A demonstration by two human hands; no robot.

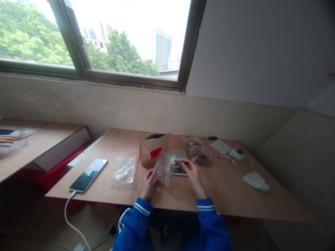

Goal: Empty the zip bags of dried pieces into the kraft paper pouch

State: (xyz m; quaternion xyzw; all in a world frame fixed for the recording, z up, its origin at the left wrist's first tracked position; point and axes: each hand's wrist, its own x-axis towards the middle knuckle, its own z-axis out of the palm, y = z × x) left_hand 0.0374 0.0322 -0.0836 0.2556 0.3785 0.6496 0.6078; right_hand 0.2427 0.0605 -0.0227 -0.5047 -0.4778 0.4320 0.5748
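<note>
Pinched in my left hand [150, 181] is the edge of a clear plastic bag [164, 170], held up above the table. My right hand [192, 171] grips a small brown piece [180, 162] at the bag's right side; its exact kind is too small to make out. Behind the bag lies a flat white device with a dark front strip, perhaps a small scale [178, 153], partly covered by the bag and my fingers. A brown paper pouch [149, 148] with a red label stands with its top open just behind my left hand.
Left of the pouch lies another clear bag [125, 169], then a phone [88, 175] on a white cable. Bags of brown pieces [200, 157], a white dome camera [237, 153] and a crumpled white tissue [255, 181] lie to the right. Another person's hand [7, 140] shows at far left.
</note>
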